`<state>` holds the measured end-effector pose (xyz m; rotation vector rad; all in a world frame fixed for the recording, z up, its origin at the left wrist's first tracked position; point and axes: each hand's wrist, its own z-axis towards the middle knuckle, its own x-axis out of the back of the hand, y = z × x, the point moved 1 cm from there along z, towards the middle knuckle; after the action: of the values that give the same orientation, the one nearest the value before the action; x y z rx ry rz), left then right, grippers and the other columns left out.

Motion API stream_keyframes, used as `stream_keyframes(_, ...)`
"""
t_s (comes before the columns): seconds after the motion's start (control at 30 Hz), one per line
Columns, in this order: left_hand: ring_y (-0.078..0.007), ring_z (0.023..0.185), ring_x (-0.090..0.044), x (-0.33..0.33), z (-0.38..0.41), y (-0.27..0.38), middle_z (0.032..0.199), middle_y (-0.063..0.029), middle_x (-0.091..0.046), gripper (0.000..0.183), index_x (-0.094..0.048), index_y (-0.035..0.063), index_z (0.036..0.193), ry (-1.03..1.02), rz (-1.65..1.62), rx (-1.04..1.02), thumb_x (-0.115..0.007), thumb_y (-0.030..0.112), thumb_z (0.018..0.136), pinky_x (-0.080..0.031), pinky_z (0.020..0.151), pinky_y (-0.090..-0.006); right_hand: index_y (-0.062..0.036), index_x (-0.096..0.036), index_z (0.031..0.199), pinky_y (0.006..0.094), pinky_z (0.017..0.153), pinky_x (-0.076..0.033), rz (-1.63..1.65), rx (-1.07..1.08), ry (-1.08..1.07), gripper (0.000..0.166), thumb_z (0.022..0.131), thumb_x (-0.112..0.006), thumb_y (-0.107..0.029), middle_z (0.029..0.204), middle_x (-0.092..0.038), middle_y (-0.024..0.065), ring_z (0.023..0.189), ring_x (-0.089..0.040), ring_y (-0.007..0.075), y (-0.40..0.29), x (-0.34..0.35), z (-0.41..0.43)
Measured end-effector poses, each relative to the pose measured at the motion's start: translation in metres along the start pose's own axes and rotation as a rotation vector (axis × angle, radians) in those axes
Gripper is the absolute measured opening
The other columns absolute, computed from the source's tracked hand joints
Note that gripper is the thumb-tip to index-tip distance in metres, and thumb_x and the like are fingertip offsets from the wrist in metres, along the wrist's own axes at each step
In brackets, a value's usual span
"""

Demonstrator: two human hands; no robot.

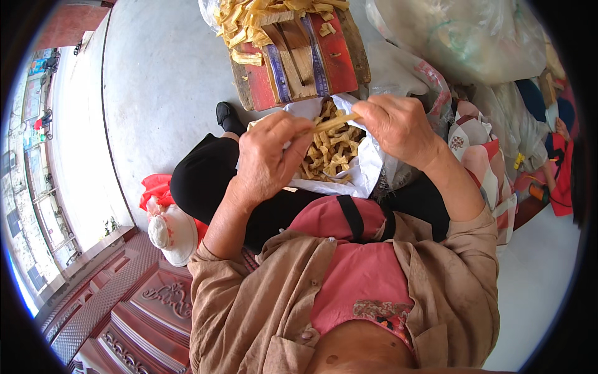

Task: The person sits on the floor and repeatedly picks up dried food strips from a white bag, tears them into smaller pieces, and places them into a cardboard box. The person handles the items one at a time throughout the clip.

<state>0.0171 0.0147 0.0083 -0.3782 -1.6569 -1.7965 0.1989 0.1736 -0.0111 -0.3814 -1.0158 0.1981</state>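
Note:
My left hand point(273, 152) and my right hand point(402, 128) pinch the two ends of a tan, flattened strip point(334, 123), stretched between them. Below the strip, a white plastic bag point(371, 163) lies open in front of my lap, holding many knotted tan pieces point(338, 161). Just beyond the bag stands a red wooden board point(343, 63) with purple printed bands, a wooden block and a thin dark rod on it. Loose flat yellowish strips point(240, 23) are heaped on its far side. The material of the strips cannot be told.
Large translucent plastic bags point(462, 37) lie at the right, beside a checked cloth point(476, 140). Another person's hand point(562, 128) shows at the far right. A white cap point(175, 236) and a red bag point(156, 189) lie at the left, near a carved dark-red panel point(159, 304).

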Motion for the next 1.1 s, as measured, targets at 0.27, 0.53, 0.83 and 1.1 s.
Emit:
stream_keyframes(0.27, -0.0121, 0.072, -0.060, 0.033, 0.077, -0.032, 0.078, -0.0079, -0.064, 0.011, -0.068, -0.0026, 0.092, 0.342, -0.035, 0.113, -0.065, 0.004, 0.083, -0.049, 0.070, -0.0261, -0.0078, -0.057, 0.085, 0.0374, 0.053, -0.050, -0.036, 0.055, 0.219, 0.013, 0.087, -0.065, -0.018, 0.071, -0.063, 0.0087, 0.063, -0.065, 0.0290, 0.047, -0.018, 0.085)
stream_keyframes(0.53, -0.0141, 0.068, -0.061, 0.017, 0.026, -0.042, 0.076, -0.0066, -0.066, 0.016, -0.068, -0.0002, 0.095, 0.297, -0.471, 0.448, -0.066, 0.012, 0.084, -0.050, 0.064, -0.0289, -0.0044, -0.058, 0.084, 0.0405, 0.051, -0.044, 0.152, -0.363, -0.005, 0.021, 0.094, -0.061, -0.022, 0.060, -0.056, 0.0133, 0.055, -0.056, 0.0320, 0.066, -0.008, 0.016)
stream_keyframes(0.83, -0.0121, 0.074, -0.062, -0.005, -0.019, 0.004, 0.090, -0.0087, -0.070, 0.048, -0.067, -0.0033, 0.110, 0.126, -0.466, 0.395, -0.046, 0.039, 0.102, -0.049, 0.074, -0.0262, -0.0103, -0.066, 0.090, 0.0330, 0.059, -0.051, 0.054, 0.033, 0.014, 0.015, 0.075, -0.067, -0.008, 0.074, -0.061, 0.0038, 0.069, -0.061, 0.0221, -0.008, -0.006, -0.009)
stream_keyframes(1.1, -0.0108, 0.046, -0.046, -0.031, -0.045, 0.024, 0.058, -0.0025, -0.049, 0.029, -0.062, -0.0018, 0.092, -0.268, -1.131, 0.583, -0.053, 0.025, 0.100, -0.037, 0.045, -0.0233, -0.0083, -0.060, 0.081, 0.0318, 0.054, -0.048, -0.017, 0.234, 0.068, 0.018, 0.072, -0.072, -0.018, 0.069, -0.057, 0.0016, 0.065, -0.059, 0.0184, -0.033, 0.008, -0.023)
